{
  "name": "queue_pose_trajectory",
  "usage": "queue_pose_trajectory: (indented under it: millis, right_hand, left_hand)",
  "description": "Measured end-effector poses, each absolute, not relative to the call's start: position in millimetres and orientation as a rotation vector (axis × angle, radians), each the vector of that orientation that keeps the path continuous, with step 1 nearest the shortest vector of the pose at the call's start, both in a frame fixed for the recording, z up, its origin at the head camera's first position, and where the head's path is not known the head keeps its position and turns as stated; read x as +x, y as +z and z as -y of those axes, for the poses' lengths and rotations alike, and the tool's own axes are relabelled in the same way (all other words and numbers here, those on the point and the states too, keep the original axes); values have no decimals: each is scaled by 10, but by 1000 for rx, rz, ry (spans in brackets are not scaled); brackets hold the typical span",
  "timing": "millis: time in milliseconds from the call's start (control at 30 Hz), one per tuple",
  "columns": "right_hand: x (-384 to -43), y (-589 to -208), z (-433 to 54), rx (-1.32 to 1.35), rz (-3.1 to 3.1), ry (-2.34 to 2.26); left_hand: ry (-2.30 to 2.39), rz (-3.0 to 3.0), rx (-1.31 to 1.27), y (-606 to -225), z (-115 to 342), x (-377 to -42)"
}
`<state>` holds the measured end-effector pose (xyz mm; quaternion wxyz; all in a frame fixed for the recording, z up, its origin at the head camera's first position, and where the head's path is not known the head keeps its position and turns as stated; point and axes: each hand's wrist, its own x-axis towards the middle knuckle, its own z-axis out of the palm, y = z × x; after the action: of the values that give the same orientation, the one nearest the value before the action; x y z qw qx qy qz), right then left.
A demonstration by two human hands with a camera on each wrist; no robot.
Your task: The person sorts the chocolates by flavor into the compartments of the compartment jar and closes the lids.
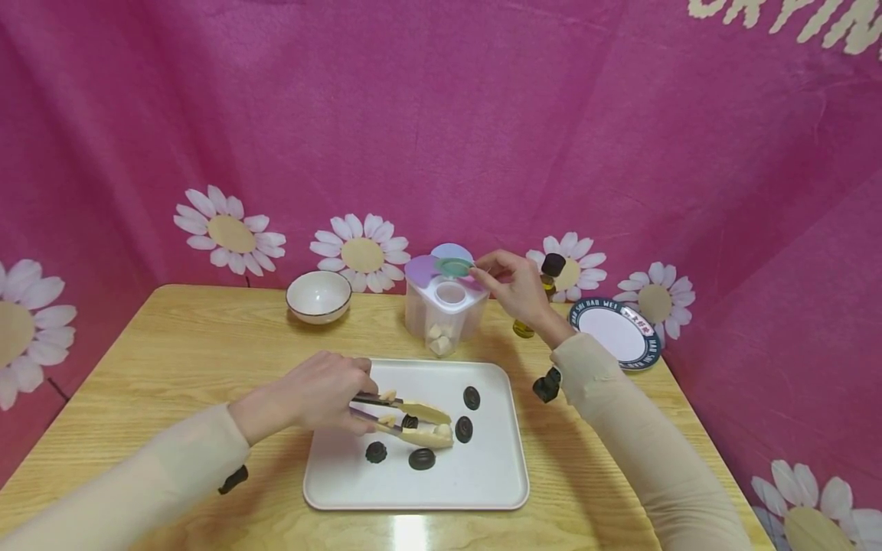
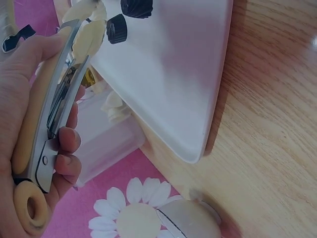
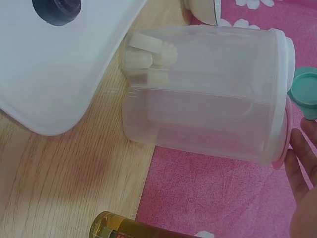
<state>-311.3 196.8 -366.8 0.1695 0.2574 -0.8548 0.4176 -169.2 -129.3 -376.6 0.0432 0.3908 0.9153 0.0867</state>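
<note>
My left hand (image 1: 320, 394) grips a pair of beige-tipped kitchen tongs (image 1: 420, 413) above the white tray (image 1: 413, 493). Between the tong tips shows a small cream-coloured piece (image 1: 442, 431). Several dark, chocolate-like pieces (image 1: 422, 459) lie on the tray, ridged or oval in shape. Behind the tray stands a clear storage container (image 3: 208, 119) with coloured lids; cream pieces (image 3: 157, 54) sit at the bottom of one compartment. My right hand (image 1: 513, 283) pinches the raised green flip lid (image 1: 453, 266) by its edge, and the round opening (image 1: 451, 292) below it is uncovered.
A white bowl (image 1: 318, 296) stands back left of the container. To the right are an oil bottle (image 1: 547, 283) with a dark cap and a dark-rimmed oval plate (image 1: 613, 333) leaning against the pink flowered cloth (image 1: 441, 115) that hangs behind the wooden table (image 1: 227, 337).
</note>
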Motion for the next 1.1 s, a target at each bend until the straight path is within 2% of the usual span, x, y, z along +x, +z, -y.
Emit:
queue_pose_trajectory:
  millis: [500,900,1100]
  right_hand:
    - [-3130,-3674,-1959,758,2384,1191]
    - [-3151,-3689,-1965,772,2360,1165]
    - [-3155,-3699,-1972,773,2365,1173]
  left_hand:
    - [282,-2842,1191,-3697,1323,-1704]
    - [326,-3049,1315,-3411,1464,-1804]
    - [372,-3138,1253,-3258,1507,-1874]
